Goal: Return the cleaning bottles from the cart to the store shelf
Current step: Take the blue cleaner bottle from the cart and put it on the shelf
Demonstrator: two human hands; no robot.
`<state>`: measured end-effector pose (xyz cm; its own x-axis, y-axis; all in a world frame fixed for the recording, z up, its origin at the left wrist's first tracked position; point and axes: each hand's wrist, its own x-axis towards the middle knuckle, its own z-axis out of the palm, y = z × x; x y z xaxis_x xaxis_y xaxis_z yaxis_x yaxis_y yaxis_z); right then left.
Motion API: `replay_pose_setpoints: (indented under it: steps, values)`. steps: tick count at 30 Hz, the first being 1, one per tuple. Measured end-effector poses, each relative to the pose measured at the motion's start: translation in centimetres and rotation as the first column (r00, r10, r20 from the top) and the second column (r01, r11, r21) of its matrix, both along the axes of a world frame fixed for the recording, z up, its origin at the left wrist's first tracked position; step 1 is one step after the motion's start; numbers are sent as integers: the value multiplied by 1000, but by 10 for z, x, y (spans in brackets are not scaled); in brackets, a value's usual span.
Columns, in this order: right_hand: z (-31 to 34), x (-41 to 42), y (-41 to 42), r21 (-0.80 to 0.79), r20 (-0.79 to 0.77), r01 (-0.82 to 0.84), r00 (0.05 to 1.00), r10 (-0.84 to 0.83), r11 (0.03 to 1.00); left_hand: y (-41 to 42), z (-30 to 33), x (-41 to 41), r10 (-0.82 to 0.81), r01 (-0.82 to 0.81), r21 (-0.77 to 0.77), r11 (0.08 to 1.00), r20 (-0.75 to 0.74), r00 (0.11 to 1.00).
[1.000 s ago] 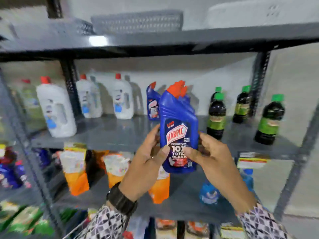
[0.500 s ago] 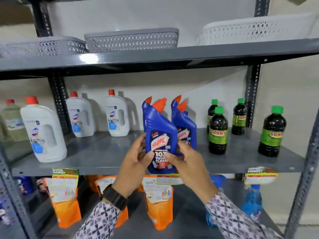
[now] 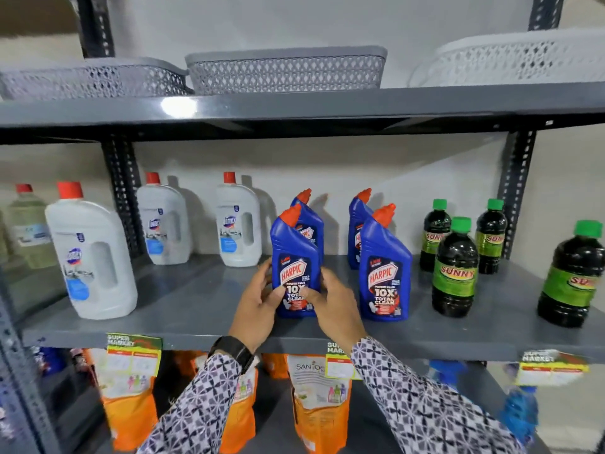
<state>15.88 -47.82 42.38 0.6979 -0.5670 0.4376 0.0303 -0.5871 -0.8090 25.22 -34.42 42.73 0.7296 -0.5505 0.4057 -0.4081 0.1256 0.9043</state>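
You are passing the white jugs (image 3: 93, 260) at the shelf's (image 3: 196, 309) left end and wrapping your left hand (image 3: 258, 299) round one flank of the blue Harpic bottle (image 3: 294, 267), which is standing upright near the shelf's front edge, just left of its middle. Your right hand (image 3: 330, 303) is clamping the other flank. Being rigid, smooth plastic and probably liquid-heavy, it is best gripped low on the body, not by the angled red neck.

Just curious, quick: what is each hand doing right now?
Left hand: closed on the front blue Harpic bottle.
Right hand: closed on the same bottle.
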Motion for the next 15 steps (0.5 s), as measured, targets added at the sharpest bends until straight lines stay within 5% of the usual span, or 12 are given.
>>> replay_pose_setpoints:
  steps: [10, 15]
  values:
    - [-6, -12, 14, -35, 35, 70, 997, -69, 997, 15, -5, -6, 148, -150, -57, 987, -28, 989]
    - [-34, -55, 50, -239, 304, 86, 953, -9, 967, 70, -35, -41, 335, -327, -160, 931, 23, 942]
